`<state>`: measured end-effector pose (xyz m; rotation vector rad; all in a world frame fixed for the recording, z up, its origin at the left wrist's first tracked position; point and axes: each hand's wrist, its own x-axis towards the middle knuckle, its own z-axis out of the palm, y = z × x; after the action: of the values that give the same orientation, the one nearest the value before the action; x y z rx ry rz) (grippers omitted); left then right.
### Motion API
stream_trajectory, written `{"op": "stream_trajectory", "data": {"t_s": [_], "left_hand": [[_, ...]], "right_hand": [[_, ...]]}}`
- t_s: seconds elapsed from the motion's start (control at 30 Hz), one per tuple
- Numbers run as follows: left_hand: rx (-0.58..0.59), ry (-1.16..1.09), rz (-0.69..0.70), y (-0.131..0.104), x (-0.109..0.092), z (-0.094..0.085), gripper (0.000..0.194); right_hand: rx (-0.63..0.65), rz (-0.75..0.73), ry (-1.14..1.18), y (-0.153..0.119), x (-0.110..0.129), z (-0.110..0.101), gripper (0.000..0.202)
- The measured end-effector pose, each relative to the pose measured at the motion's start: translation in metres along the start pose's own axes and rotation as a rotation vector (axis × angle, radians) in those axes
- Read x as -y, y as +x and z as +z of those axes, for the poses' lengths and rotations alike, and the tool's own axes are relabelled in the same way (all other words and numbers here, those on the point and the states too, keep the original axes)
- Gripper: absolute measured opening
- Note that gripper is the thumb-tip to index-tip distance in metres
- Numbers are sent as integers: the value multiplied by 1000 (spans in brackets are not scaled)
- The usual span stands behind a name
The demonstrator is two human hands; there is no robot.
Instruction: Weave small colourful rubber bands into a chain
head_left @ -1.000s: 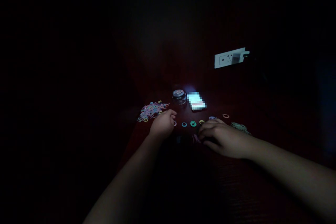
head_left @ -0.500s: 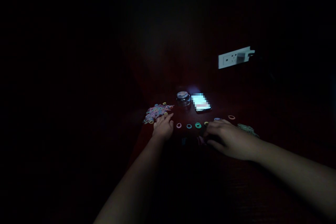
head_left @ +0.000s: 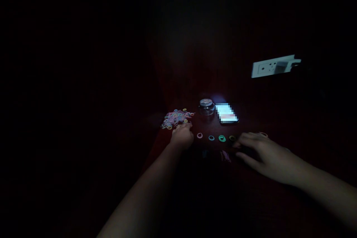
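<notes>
My left hand (head_left: 182,135) rests at the near edge of a pile of small colourful rubber bands (head_left: 175,117), its fingers loosely bent but apart and nothing visible in them. To the right, my right hand (head_left: 259,154) hovers low over the table with thumb and fingers spread. Its fingertips are nearest to a yellow rubber band (head_left: 232,138). A row runs leftward from there: a green rubber band (head_left: 222,138), a blue rubber band (head_left: 211,138) and a pink rubber band (head_left: 199,135). Pink-purple rubber bands (head_left: 225,156) lie bunched left of my right thumb.
Behind the row stand a lidded clear jar (head_left: 206,108) and a lit phone (head_left: 226,113). An orange rubber band (head_left: 263,134) shows past my right hand. A dim bluish bunch (head_left: 205,153) lies nearer me. A socket strip (head_left: 273,66) with a plug is at the back right; surroundings are dark.
The view has shifted, so everything sits further right. My right hand has drawn slightly right, uncovering the yellow band and hiding the blue band and pale green bunch. My left fingers look more bent.
</notes>
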<state>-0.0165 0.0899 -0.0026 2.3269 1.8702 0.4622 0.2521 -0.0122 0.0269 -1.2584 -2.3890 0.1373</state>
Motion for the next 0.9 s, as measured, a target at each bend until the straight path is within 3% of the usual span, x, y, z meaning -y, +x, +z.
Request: {"op": "stream_trajectory", "data": {"t_s": [0.2, 0.47, 0.63, 0.77, 0.9], "left_hand": [[26, -13, -24, 0, -3, -2, 45], [-21, -44, 44, -2, -4, -1, 44], [-61, -64, 159, 0, -7, 2, 44], [-221, -162, 302, 2, -12, -1, 40], [-338, -254, 543, -6, -29, -6, 36]], "right_hand": [[24, -12, 5, 0, 1, -3, 19], [26, 13, 47, 1, 0, -1, 16], [-5, 53, 91, 3, -7, 4, 16], [-48, 83, 122, 5, -11, 7, 15], [-119, 88, 171, 6, -10, 7, 14]]}}
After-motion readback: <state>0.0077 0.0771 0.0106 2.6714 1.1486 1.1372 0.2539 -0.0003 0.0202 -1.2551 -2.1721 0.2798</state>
